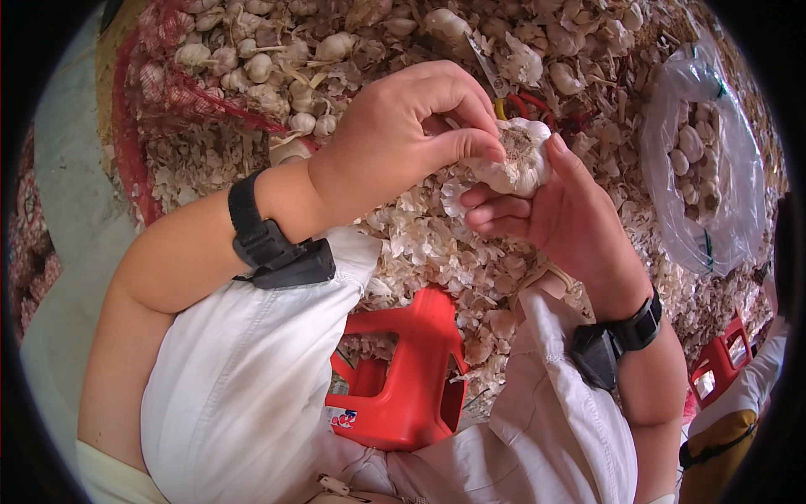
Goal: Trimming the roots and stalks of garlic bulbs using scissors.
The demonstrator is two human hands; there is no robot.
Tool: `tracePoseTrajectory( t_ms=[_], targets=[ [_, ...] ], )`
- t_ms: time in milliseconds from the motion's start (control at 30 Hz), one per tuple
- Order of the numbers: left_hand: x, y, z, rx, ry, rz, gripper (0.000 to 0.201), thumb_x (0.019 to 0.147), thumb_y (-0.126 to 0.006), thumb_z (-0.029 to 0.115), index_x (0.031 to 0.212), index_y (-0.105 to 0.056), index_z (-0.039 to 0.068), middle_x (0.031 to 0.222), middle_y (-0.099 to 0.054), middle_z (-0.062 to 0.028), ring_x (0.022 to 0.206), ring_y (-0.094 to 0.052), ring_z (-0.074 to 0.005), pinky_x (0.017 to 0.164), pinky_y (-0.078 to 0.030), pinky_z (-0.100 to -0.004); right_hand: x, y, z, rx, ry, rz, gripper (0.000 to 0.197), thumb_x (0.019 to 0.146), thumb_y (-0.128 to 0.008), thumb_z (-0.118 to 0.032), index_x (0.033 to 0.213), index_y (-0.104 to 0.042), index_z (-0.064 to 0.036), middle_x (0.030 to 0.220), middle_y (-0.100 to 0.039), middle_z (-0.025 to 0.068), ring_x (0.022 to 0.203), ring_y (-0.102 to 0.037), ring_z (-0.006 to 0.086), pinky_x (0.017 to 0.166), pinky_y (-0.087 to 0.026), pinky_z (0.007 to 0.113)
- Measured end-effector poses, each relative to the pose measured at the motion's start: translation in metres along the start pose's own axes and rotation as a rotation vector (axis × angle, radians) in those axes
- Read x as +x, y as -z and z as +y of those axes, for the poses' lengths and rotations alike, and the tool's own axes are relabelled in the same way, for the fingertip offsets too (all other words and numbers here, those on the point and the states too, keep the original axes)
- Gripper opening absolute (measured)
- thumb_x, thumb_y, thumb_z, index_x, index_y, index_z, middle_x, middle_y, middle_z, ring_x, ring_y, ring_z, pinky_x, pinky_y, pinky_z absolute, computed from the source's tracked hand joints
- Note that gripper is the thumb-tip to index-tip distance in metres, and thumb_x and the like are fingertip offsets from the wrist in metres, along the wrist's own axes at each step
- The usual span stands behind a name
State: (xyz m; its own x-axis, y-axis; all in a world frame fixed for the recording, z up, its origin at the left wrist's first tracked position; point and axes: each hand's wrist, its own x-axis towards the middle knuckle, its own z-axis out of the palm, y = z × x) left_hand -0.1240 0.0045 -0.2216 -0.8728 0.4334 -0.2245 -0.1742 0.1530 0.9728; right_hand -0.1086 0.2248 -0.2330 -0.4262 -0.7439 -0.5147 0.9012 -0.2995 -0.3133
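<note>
A whitish garlic bulb (525, 164) is held up over the pile of garlic, its brown root end facing me. My right hand (579, 223) cradles it from below and the right, the thumb against its side. From the left, the thumb and bent index finger of my left hand (411, 118) pinch at the bulb's edge near the roots. Just behind the bulb lies a cutting tool with a metal blade (487, 65) and a red and yellow handle (534, 104), partly hidden by the bulb and my left hand. Each wrist wears a black strapped device.
Loose garlic bulbs (336, 46) and a red mesh sack (126, 126) are at the far left. Papery skins (428, 227) cover the ground. A clear plastic bag (663, 185) of garlic stands at right. A red stool (411, 378) shows between my knees; another person's leg is far right.
</note>
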Motion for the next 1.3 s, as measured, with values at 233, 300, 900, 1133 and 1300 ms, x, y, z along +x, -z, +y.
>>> tracePoseTrajectory(
  t_ms=[233, 300, 900, 1133, 1300],
  targets=[
    [0.005, 0.001, -0.007, 0.354, -0.308, 0.047, 0.016, 0.081, -0.071, 0.013, 0.094, -0.067, 0.005, 0.098, -0.061, -0.0067, 0.086, -0.060, -0.0173, 0.076, -0.049, -0.0294, 0.002, 0.005, -0.001, 0.092, -0.007, -0.019, 0.063, 0.099, -0.025, -0.051, 0.122, -0.050, 0.0025, 0.105, -0.065, 0.0202, 0.093, -0.066, 0.0247, 0.092, -0.049, 0.038],
    [0.006, -0.001, -0.006, 0.393, -0.380, 0.075, 0.016, 0.080, -0.072, 0.012, 0.093, -0.067, 0.005, 0.096, -0.062, -0.0060, 0.085, -0.061, -0.0182, 0.076, -0.049, -0.0299, 0.001, 0.006, -0.002, 0.077, -0.010, -0.016, 0.065, 0.098, -0.025, -0.051, 0.122, -0.050, 0.0035, 0.104, -0.065, 0.0198, 0.093, -0.066, 0.0248, 0.092, -0.049, 0.039],
    [0.008, 0.005, -0.009, 0.369, -0.225, 0.118, 0.024, 0.089, -0.064, 0.021, 0.107, -0.065, 0.004, 0.102, -0.060, -0.0064, 0.088, -0.058, -0.0099, 0.078, -0.049, -0.0228, 0.001, 0.005, 0.004, 0.055, -0.027, 0.087, 0.053, 0.098, -0.031, -0.047, 0.114, -0.053, -0.0014, 0.083, -0.062, 0.0101, 0.071, -0.058, 0.0174, 0.066, -0.046, 0.030],
    [0.006, -0.003, 0.000, 0.271, -0.294, -0.104, 0.011, 0.081, -0.071, 0.008, 0.091, -0.067, 0.005, 0.105, -0.059, -0.0072, 0.091, -0.060, -0.0158, 0.079, -0.050, -0.0278, 0.001, 0.006, 0.004, 0.060, -0.043, 0.048, 0.044, 0.098, -0.034, -0.040, 0.110, -0.053, -0.0025, 0.086, -0.063, 0.0118, 0.071, -0.060, 0.0192, 0.070, -0.050, 0.032],
    [0.001, -0.004, 0.000, 0.390, -0.165, -0.090, 0.010, 0.086, -0.066, 0.011, 0.090, -0.062, 0.003, 0.099, -0.060, -0.0049, 0.085, -0.057, -0.0106, 0.073, -0.049, -0.0238, 0.001, 0.002, 0.007, 0.033, -0.148, 0.136, 0.040, 0.097, -0.039, -0.038, 0.111, -0.052, -0.0029, 0.085, -0.062, 0.0128, 0.070, -0.060, 0.0199, 0.070, -0.050, 0.032]
  ],
)
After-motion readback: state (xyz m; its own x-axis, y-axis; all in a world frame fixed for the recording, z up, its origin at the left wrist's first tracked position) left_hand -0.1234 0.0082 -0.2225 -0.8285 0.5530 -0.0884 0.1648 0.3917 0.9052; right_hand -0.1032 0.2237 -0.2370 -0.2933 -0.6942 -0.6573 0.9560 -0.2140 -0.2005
